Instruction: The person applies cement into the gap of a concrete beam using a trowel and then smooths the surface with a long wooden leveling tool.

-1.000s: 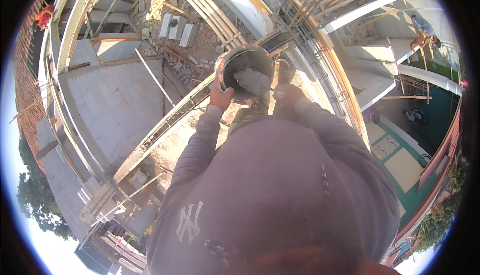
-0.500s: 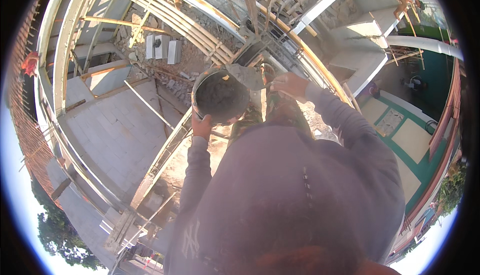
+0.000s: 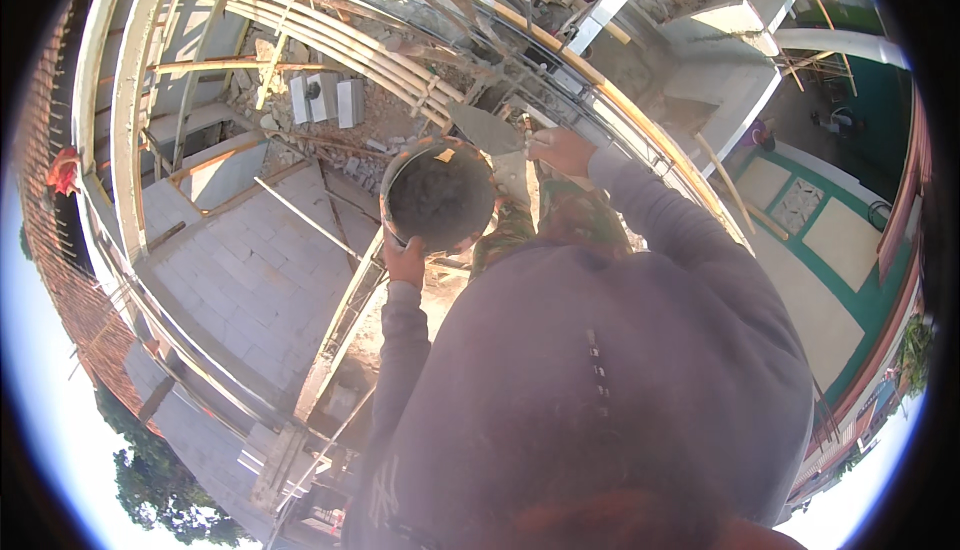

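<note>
My left hand (image 3: 405,262) grips the near left edge of a round bucket (image 3: 486,200), fingers curled round its side. Dark grey wet mortar (image 3: 435,202) lies inside, with a small yellowish piece at the far side. Closed around a trowel's handle, my right hand (image 3: 562,152) is to the right of the bucket. The trowel's pointed grey blade (image 3: 484,130) reaches left, just beyond the bucket's far right rim, and looks flat with no thick load on it. Whether the blade touches anything below is unclear.
Beyond the bucket run bamboo poles (image 3: 350,45) and a long timber-edged beam form (image 3: 610,90). Grey blocks (image 3: 322,100) lie among rubble lower down. A block wall (image 3: 240,260) stands at left, and a green-and-cream surface (image 3: 840,240) shows at right.
The trowel's blade, which looked lumpy with mortar near the bucket rim, now shows flat and has shifted up and left. My right hand moved slightly with it; the left keeps its hold.
</note>
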`<act>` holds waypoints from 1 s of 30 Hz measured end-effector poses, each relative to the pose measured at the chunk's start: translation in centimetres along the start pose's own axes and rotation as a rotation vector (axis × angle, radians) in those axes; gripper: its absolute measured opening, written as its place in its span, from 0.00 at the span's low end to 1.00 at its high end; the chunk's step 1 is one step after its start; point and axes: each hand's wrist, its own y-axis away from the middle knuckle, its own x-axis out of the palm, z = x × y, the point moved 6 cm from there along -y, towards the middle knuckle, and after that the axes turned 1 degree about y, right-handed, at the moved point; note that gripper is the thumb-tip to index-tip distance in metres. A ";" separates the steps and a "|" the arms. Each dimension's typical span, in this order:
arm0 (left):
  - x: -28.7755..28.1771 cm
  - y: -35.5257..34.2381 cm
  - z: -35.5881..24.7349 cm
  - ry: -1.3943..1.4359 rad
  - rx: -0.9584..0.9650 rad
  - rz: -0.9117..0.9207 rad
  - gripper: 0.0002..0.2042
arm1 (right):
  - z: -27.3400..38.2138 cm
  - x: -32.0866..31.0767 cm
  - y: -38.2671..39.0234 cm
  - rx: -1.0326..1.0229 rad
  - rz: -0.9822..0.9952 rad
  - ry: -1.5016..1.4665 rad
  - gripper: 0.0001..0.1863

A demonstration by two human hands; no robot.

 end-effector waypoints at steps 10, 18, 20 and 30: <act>0.6 0.3 0.4 -0.080 0.143 0.024 0.37 | 6.3 10.2 -0.3 -0.211 -0.230 1.204 0.10; -0.2 1.4 1.6 -0.243 0.265 -0.002 0.37 | 1.1 14.9 -4.3 -0.173 0.146 1.019 0.23; -0.3 1.4 1.4 -0.171 0.267 0.022 0.36 | -3.3 15.9 -5.7 -0.188 0.133 0.912 0.25; -2.0 0.5 2.8 0.067 0.143 0.056 0.31 | -1.8 16.0 -0.2 -0.160 0.051 0.536 0.23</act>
